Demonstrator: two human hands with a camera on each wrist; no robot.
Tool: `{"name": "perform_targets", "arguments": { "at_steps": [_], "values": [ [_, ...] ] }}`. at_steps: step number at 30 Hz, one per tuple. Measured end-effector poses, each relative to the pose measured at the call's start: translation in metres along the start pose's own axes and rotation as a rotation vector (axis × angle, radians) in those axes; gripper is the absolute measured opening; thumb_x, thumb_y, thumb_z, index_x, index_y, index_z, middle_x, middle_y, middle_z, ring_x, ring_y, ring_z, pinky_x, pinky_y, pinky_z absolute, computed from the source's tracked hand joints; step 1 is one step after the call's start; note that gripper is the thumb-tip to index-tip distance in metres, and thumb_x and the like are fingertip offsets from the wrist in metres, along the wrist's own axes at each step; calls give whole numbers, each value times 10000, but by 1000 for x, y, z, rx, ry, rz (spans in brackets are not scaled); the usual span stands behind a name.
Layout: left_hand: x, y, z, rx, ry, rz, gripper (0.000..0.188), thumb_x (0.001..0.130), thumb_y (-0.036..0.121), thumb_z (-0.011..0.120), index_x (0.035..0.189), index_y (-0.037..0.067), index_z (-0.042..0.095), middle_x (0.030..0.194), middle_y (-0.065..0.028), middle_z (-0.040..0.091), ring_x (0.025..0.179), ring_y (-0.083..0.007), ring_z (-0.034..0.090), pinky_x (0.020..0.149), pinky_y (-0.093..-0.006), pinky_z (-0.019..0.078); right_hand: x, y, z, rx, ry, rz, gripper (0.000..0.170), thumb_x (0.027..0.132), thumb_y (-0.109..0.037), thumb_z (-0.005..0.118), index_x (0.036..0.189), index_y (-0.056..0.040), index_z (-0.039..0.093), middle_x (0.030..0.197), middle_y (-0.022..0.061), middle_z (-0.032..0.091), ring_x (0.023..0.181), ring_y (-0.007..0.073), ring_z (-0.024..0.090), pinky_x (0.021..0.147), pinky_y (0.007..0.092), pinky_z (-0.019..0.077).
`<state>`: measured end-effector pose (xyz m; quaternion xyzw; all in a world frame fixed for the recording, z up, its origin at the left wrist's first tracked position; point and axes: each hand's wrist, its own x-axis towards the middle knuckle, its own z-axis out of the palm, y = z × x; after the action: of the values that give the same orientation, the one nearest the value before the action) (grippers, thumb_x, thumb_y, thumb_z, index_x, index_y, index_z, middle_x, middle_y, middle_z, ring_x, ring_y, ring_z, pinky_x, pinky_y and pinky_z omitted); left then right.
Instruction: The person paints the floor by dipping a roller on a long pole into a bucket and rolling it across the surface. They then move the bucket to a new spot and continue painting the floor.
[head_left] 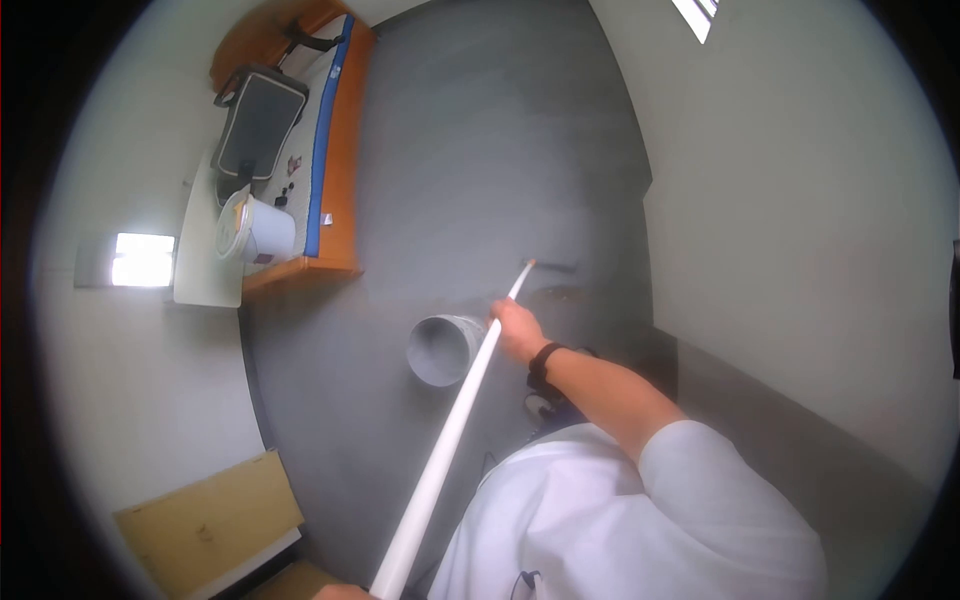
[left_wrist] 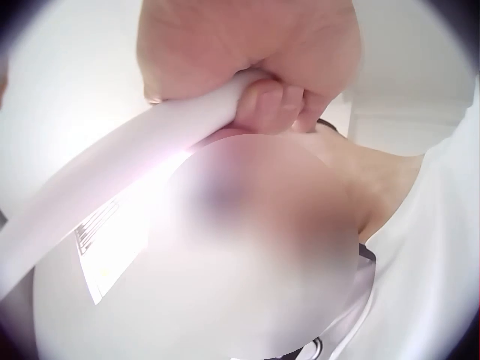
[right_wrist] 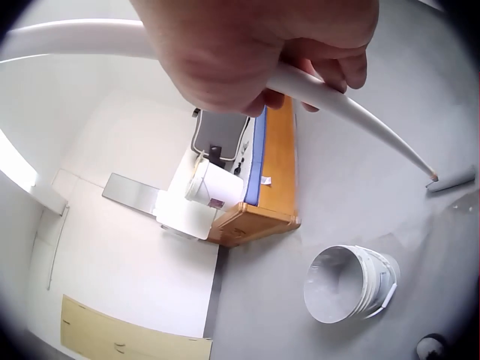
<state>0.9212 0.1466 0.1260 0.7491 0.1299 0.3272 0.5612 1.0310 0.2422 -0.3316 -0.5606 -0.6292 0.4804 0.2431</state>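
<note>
A long white pole (head_left: 440, 450) runs from the bottom of the head view down to the grey floor. At its far end a grey paint roller head (right_wrist: 454, 180) lies crosswise on the floor. My right hand (head_left: 518, 330) grips the pole partway along, fingers curled round it. Near the pole's upper end, my left hand (left_wrist: 247, 45) wraps its fingers about it; only a sliver of this hand shows at the head view's bottom edge. A bucket (right_wrist: 352, 285), its inside smeared grey, stands on the floor beside the pole, left of my right hand in the head view.
A wooden bed frame (head_left: 340, 200) with a blue-edged mattress stands at the left. On it are a white bucket (head_left: 270, 230) and a dark suitcase (head_left: 262, 125). A pale wall (head_left: 790, 200) rises on the right. A yellowish cabinet (head_left: 215, 520) is at lower left.
</note>
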Motion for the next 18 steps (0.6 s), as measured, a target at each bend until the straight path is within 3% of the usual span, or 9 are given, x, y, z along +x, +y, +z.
{"name": "perform_targets", "arguments": {
  "at_steps": [2,4,6,8,9,10,12,16,18],
  "values": [
    [-2,-4,-14,-56,-131,-58,307,735,224,770,697,57,515,606,-31,525,535,-216,549,535,-366,503,14,9,2,-34,18,-26,102,850,-162,576,892,-71,597,937,213,608,908,437,593,819,475,476],
    [-8,-8,-13,-2,-74,-111,299,696,195,783,671,60,517,638,-39,556,588,-225,587,549,-370,505,25,29,8,-54,22,-81,114,869,-176,570,908,-73,601,931,211,600,887,431,591,809,464,479],
    [-18,-23,3,18,104,-29,294,747,177,756,661,66,498,628,-35,547,575,-223,581,535,-365,497,30,48,12,-77,123,-93,127,899,-185,556,911,-63,590,915,195,599,851,379,605,790,438,483],
    [-39,-28,21,90,302,48,304,799,160,729,651,71,479,618,-31,539,563,-222,575,520,-361,489,34,55,8,12,57,-71,169,927,-217,548,905,-53,580,904,166,599,821,327,600,776,427,476],
    [-52,-20,28,139,403,91,314,824,151,716,646,74,470,613,-29,534,556,-222,572,513,-359,485,44,76,17,224,83,-39,170,930,-211,559,897,-45,577,889,156,600,814,308,596,760,420,474],
    [-57,-6,25,192,444,90,314,824,151,716,646,74,470,613,-29,534,556,-222,572,513,-359,485,46,61,17,206,81,-70,165,914,-193,584,877,-33,577,883,168,601,833,333,593,778,431,474],
    [-70,24,14,39,113,163,353,887,167,668,631,93,435,561,11,479,490,-174,519,454,-327,442,34,-7,-15,-59,71,-205,161,865,-145,648,826,-5,579,879,212,604,898,427,587,849,472,478],
    [-125,117,53,127,544,267,378,909,181,655,631,118,406,531,38,436,441,-117,453,413,-290,393,1,-117,4,-162,112,-539,207,855,-154,667,778,8,564,823,201,604,865,408,583,803,451,487],
    [-153,159,54,184,628,300,377,920,197,652,637,147,408,532,42,447,435,-82,430,423,-262,395,-18,-167,17,-128,-36,-408,227,851,-162,677,751,9,566,815,187,610,840,390,579,757,439,485]
  ]
}}
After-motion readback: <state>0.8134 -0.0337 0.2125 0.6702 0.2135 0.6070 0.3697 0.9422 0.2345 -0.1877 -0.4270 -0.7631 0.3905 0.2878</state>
